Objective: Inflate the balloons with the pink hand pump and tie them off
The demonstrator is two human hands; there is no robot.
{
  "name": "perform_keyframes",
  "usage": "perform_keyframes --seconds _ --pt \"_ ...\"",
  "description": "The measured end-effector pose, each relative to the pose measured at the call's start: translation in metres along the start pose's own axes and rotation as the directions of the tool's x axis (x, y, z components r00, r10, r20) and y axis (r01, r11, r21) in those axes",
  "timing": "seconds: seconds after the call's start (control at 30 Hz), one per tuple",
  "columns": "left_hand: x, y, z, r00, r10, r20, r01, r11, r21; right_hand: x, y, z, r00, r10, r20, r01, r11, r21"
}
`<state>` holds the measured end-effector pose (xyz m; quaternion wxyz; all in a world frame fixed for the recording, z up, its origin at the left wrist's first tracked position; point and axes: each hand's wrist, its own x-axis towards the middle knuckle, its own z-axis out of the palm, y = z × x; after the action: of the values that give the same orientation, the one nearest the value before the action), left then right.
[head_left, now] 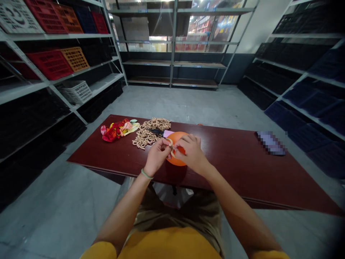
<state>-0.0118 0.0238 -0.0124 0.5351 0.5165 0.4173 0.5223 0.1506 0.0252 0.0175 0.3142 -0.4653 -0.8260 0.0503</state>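
My left hand [156, 155] and right hand [193, 154] pinch a pale curl [170, 142], its length pointing away from me; the orange balloon [178, 162] sits against them, more under my right.

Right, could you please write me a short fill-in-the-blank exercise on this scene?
The left hand and right hand are at a balloon coloured ____. The bracelet is on the ____ wrist. Beige curls lie in a pile on the dark red ____. In shirt colour, the person wears ____.

Missing words: orange; left; table; yellow.
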Motion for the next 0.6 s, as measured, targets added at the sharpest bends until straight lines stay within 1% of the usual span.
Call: perform_keyframes --seconds 0.1,0.17,0.3,0.4,0.5,0.57,0.6 --pt "-0.005 0.0 0.002 0.998 0.044 -0.054 -0.044 0.999 -0.005 -0.007 -0.008 0.002 0.998 0.025 -0.065 -0.022 0.999 0.033" --pt "-0.008 0.001 0.002 0.996 0.044 -0.079 -0.046 0.999 -0.025 -0.01 -0.009 0.003 0.996 0.044 -0.075 -0.037 0.995 0.09" --pt "-0.008 -0.001 0.002 0.998 0.012 -0.06 -0.015 0.998 -0.056 -0.01 -0.005 0.001 0.987 0.145 -0.068 -0.125 0.963 0.24" --pt "-0.005 -0.004 0.004 0.999 0.003 -0.037 -0.005 0.997 -0.071 -0.005 0.001 -0.003 0.981 0.195 -0.024 -0.18 0.941 0.286" --pt "0.001 -0.004 0.007 1.0 -0.012 -0.014 0.011 0.996 -0.086 0.002 0.008 -0.005 0.977 0.199 0.078 -0.213 0.934 0.287" --pt "0.006 -0.001 0.008 0.999 -0.035 0.003 0.035 0.995 -0.088 0.007 0.014 -0.005 0.974 0.198 0.112 -0.223 0.933 0.283" --pt "0.009 0.001 0.009 0.999 -0.045 0.012 0.046 0.995 -0.089 0.009 0.016 -0.004 0.974 0.195 0.111 -0.219 0.935 0.278"
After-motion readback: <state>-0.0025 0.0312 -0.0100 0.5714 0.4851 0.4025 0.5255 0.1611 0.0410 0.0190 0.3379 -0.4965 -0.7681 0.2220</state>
